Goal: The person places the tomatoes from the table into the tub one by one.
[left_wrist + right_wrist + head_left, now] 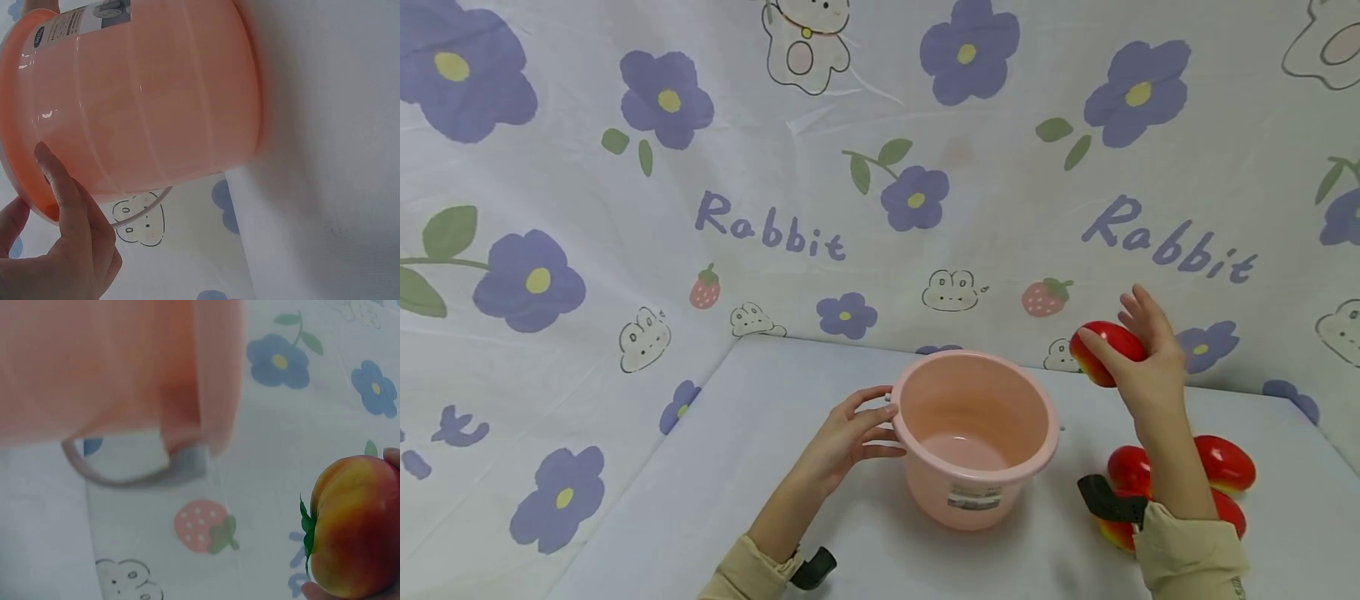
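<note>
A pink plastic bucket [928, 487] with a label on its front stands upright on the white table. My left hand [838, 442] holds its left rim; in the left wrist view, the thumb is at the rim and the fingers [69, 200] lie against the outer wall. To the right of the bucket and above it, my right hand [1157, 379] grips a red-and-yellow peach [1116, 332] between thumb and fingers. Green leaves show at the peach's [356, 531] stem end in the right wrist view, where most of that hand is out of frame.
Several similar peaches [1225, 462] lie on the table right of the bucket, partly hidden by my right forearm. A thin handle [125, 482] hangs from the bucket's rim. Behind the table [760, 400] hangs a white cloth [775, 167] printed with flowers and rabbits.
</note>
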Demonstrator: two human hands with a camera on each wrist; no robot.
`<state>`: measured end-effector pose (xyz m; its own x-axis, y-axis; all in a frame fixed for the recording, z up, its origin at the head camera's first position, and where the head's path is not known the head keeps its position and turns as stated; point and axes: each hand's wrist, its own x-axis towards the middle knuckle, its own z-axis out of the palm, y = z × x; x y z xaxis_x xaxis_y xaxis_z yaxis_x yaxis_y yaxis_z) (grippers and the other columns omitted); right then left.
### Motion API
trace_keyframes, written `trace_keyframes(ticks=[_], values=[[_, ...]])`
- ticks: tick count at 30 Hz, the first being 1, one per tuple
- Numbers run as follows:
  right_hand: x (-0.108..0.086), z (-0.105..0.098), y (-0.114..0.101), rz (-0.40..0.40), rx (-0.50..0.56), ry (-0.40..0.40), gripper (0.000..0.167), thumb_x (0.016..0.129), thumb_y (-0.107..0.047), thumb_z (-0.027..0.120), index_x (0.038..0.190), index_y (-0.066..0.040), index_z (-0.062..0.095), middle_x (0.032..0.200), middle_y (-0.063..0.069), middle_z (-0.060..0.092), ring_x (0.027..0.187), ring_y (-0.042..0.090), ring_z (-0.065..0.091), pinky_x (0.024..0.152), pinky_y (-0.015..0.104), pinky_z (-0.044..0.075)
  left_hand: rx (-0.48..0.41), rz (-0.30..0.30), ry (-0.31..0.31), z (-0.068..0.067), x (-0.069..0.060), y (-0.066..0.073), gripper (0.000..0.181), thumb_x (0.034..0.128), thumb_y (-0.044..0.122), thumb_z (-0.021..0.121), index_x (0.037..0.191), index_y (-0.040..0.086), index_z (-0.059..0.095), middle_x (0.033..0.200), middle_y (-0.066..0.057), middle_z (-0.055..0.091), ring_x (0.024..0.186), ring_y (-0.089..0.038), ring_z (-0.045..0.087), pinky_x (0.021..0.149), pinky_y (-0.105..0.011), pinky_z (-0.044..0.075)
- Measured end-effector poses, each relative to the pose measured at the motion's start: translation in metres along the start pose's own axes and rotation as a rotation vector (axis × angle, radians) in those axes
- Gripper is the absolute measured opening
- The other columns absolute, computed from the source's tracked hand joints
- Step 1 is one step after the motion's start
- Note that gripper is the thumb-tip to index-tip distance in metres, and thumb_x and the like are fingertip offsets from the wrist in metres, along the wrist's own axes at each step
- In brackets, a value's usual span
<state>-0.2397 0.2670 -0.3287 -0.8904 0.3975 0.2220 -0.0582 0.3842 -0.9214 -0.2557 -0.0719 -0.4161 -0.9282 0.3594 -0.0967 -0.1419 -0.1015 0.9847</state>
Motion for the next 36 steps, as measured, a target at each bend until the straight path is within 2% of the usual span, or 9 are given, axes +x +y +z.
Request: trace_keyframes(ticks=[6, 14, 19, 26, 31, 36], values=[[0.000, 0.017, -0.013, -0.074, 0.030, -0.036, 0.083, 0.090, -0.035, 0.069, 0.153, -0.046, 0.016, 0.162, -0.011, 0.026, 0.149, 0.025, 0.029, 0.111, 0.052, 0.040, 0.007, 0.003, -0.003, 0.000, 0.001, 0.000, 0.056, 0.0930, 0.031, 0.066, 0.142, 0.016, 0.044, 0.132, -0.027, 0.057, 0.092, -0.020, 0.073, 0.087, -0.041, 0.060], [0.000, 0.038, -0.030, -0.152, 0.083, -0.089, 0.083, 0.089, -0.025, 0.070, 0.154, -0.039, 0.019, 0.161, -0.005, 0.030, 0.147, 0.027, 0.031, 0.108, 0.053, 0.043, -0.028, 0.008, -0.004, 0.001, 0.003, 0.001, 0.054, 0.0932, 0.028, 0.066, 0.141, 0.015, 0.045, 0.126, -0.024, 0.063, 0.089, -0.020, 0.073, 0.085, -0.042, 0.060], [-0.001, 0.042, -0.036, -0.171, 0.096, -0.112, 0.084, 0.089, -0.024, 0.071, 0.154, -0.038, 0.019, 0.161, -0.004, 0.029, 0.147, 0.028, 0.032, 0.107, 0.053, 0.044, -0.025, 0.008, -0.006, 0.001, 0.003, 0.001, 0.054, 0.0928, 0.028, 0.066, 0.141, 0.015, 0.045, 0.126, -0.025, 0.062, 0.089, -0.020, 0.073, 0.085, -0.043, 0.060], [-0.003, 0.044, -0.046, -0.203, 0.106, -0.123, 0.085, 0.089, -0.021, 0.071, 0.154, -0.039, 0.020, 0.160, -0.004, 0.031, 0.146, 0.027, 0.033, 0.108, 0.053, 0.044, -0.019, 0.010, -0.006, 0.002, 0.001, 0.000, 0.052, 0.0929, 0.026, 0.066, 0.140, 0.015, 0.046, 0.115, -0.015, 0.069, 0.089, -0.020, 0.073, 0.084, -0.043, 0.061], [-0.003, 0.051, -0.053, -0.229, 0.114, -0.131, 0.085, 0.088, -0.021, 0.072, 0.154, -0.038, 0.022, 0.159, -0.005, 0.033, 0.145, 0.025, 0.035, 0.108, 0.052, 0.044, -0.011, 0.008, -0.003, 0.003, 0.001, 0.000, 0.052, 0.0934, 0.027, 0.065, 0.141, 0.015, 0.046, 0.125, -0.022, 0.064, 0.089, -0.020, 0.073, 0.084, -0.043, 0.060], [-0.004, 0.059, -0.061, -0.239, 0.111, -0.140, 0.085, 0.087, -0.023, 0.073, 0.153, -0.038, 0.023, 0.158, -0.006, 0.035, 0.145, 0.023, 0.036, 0.108, 0.052, 0.045, -0.002, 0.006, -0.003, 0.004, 0.000, -0.001, 0.053, 0.0932, 0.028, 0.066, 0.141, 0.015, 0.045, 0.128, -0.025, 0.062, 0.089, -0.019, 0.073, 0.085, -0.042, 0.060]])
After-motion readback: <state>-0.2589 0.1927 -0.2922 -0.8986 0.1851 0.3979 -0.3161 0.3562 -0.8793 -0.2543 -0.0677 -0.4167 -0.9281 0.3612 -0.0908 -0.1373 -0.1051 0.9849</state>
